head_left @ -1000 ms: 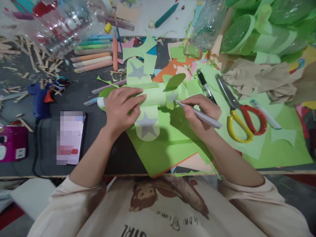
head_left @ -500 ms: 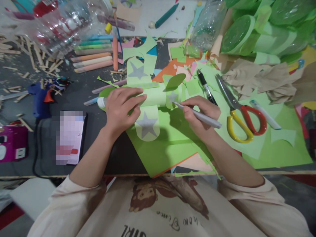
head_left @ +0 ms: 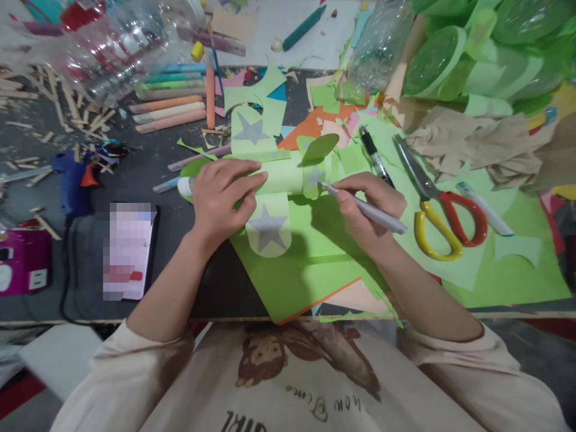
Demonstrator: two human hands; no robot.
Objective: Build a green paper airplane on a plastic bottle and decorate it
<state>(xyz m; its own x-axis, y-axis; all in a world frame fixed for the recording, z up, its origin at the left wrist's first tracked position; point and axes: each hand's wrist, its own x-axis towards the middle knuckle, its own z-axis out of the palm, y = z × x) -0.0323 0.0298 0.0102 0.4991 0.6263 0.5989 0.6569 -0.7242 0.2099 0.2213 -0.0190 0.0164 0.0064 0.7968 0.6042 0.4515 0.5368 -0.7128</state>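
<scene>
A light-green paper model airplane (head_left: 284, 175) lies across the middle of the table, with grey stars coloured on its two wings and a smaller star (head_left: 314, 176) on its tail piece. My left hand (head_left: 225, 195) rests over the front of the body and holds it down, fingers curved around it, thumb on the near side. In my right hand (head_left: 371, 204) is a grey marker (head_left: 380, 217), pinched between thumb and fingers. Its tip meets the right edge of the tail star. A white cap end (head_left: 185, 186) shows left of my left hand.
Scissors (head_left: 443, 222) and a black pen (head_left: 375, 155) lie right of my right hand. A phone (head_left: 130, 252), a blue glue gun (head_left: 74, 183) and several markers (head_left: 171, 108) are on the left. Green bottle models (head_left: 477, 72) and paper scraps (head_left: 310, 123) sit farther back.
My right hand has shifted slightly right, and the marker tip has moved a little up and right on the tail star. My left hand and the airplane stay still.
</scene>
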